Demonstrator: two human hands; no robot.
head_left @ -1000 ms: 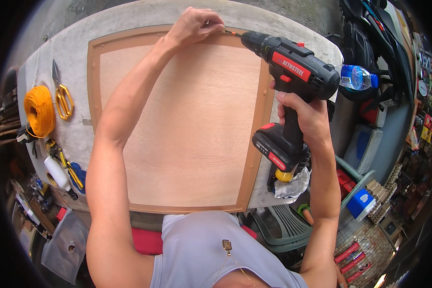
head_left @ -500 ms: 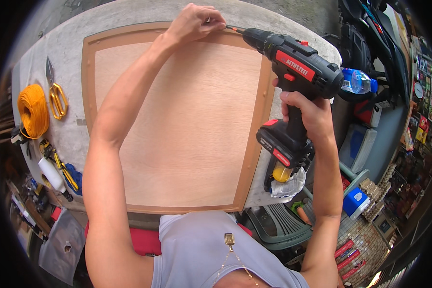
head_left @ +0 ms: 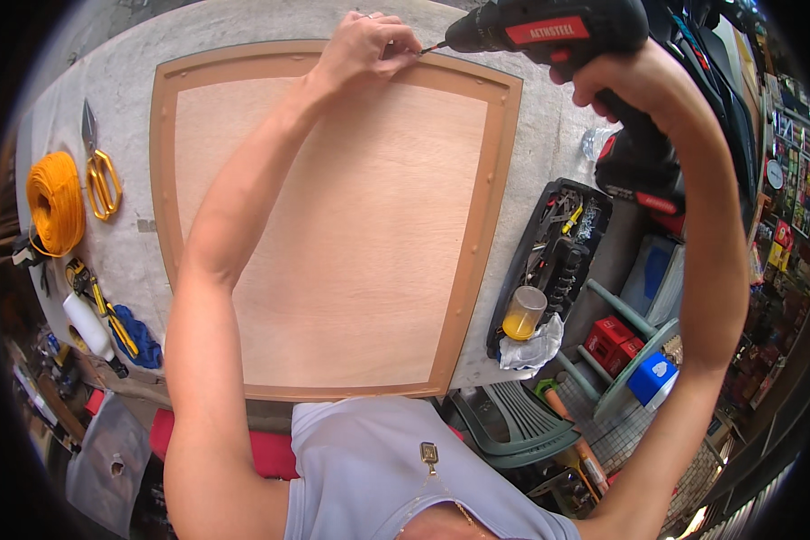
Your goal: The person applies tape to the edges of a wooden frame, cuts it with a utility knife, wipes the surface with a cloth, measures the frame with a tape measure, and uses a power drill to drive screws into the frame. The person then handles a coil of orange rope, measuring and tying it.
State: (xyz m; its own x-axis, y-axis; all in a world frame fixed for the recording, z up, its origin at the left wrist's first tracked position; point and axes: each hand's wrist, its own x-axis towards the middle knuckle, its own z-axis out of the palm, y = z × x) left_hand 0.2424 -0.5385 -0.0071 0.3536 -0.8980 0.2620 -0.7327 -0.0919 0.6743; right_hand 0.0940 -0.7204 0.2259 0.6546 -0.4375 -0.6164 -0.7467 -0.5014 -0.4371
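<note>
A framed wooden panel (head_left: 333,243) lies on the pale table, its brown border dotted with small bumps. At the panel's far edge, my left hand (head_left: 373,49) is closed in a pinch beside the tip of a drill bit (head_left: 434,47); whatever the fingertips hold is too small to make out. My right hand (head_left: 639,85) grips the handle of a black and red cordless drill (head_left: 549,25), raised at the far right. The drill points left toward my left fingertips, and its top is cut off by the picture's edge.
On the table's left are gold-handled scissors (head_left: 102,171), an orange coil of cord (head_left: 56,205), a yellow-black tool (head_left: 117,324) and a white roll (head_left: 87,326). Right of the panel stands a black tool tray (head_left: 499,324) with a yellow-bottomed cup (head_left: 524,315). A green chair (head_left: 513,432) is near the right.
The drill and my right hand have swung farther away and to the right, uncovering the tool tray. My left hand stays at the far edge, near the bit tip.
</note>
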